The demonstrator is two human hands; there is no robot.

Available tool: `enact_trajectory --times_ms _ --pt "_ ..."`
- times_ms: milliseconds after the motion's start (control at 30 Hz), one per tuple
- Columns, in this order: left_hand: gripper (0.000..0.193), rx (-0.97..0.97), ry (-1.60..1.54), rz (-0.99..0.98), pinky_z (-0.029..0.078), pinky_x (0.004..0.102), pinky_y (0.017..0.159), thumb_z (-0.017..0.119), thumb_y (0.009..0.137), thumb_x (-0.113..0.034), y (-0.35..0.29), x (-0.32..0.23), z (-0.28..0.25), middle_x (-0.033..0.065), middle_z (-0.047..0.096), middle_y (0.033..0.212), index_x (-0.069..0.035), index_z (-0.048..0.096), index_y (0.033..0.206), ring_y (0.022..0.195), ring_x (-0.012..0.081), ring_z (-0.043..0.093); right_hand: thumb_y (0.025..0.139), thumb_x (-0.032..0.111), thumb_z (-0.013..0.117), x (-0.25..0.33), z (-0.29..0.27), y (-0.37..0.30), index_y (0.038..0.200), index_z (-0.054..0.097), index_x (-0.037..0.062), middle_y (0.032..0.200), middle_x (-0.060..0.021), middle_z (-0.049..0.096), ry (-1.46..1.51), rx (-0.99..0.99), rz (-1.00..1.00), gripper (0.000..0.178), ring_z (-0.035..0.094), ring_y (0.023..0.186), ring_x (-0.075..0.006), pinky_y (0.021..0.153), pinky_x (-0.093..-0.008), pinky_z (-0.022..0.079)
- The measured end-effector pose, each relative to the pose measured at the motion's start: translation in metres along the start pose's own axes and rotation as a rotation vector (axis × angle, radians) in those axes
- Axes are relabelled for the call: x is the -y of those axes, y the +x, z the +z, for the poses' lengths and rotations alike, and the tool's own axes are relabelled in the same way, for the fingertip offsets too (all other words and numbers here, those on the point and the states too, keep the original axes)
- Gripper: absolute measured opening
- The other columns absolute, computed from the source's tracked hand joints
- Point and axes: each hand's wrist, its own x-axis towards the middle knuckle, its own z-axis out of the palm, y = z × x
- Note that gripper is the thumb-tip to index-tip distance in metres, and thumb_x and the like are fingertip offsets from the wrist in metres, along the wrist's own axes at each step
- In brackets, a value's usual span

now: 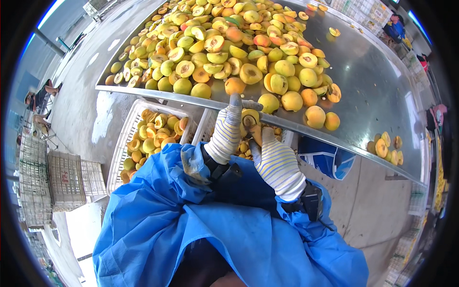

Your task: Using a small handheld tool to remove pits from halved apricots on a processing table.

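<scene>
My left hand (225, 129), in a white glove with blue and yellow stripes, is closed round a halved yellow peach (250, 115) just off the front edge of the metal table. The cut side faces up toward me. My right hand (277, 162), gloved the same way, grips a pitting knife by its tan handle (256, 135). The knife's dark curved loop rests against the middle of the cut face. Some of the left fingers are hidden behind the fruit. Right beyond my hands, a large heap of halved and whole peaches (217, 57) covers the table's left and middle.
The metal table (368, 91) has a raised front rim. A few peach pieces (389, 148) lie at its right end. Below stands a white crate (119, 158) of peach halves, with another partly hidden beside it. A blue bag (327, 158) is under the table; stacked crates (67, 182) stand left.
</scene>
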Motion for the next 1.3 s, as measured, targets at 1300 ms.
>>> enact_trajectory --times_ms 1300 --pt "0.041 -0.176 -0.562 -0.064 0.054 0.0440 0.087 0.070 0.089 -0.047 -0.011 -0.004 0.015 0.0101 0.065 0.099 -0.007 0.063 0.096 0.093 0.0258 0.063 0.094 0.027 0.062 0.008 0.011 -0.005 0.098 0.052 0.0015 0.065 -0.0211 0.062 0.086 -0.044 -0.008 0.028 0.063 0.058 -0.0412 0.052 -0.0497 0.050"
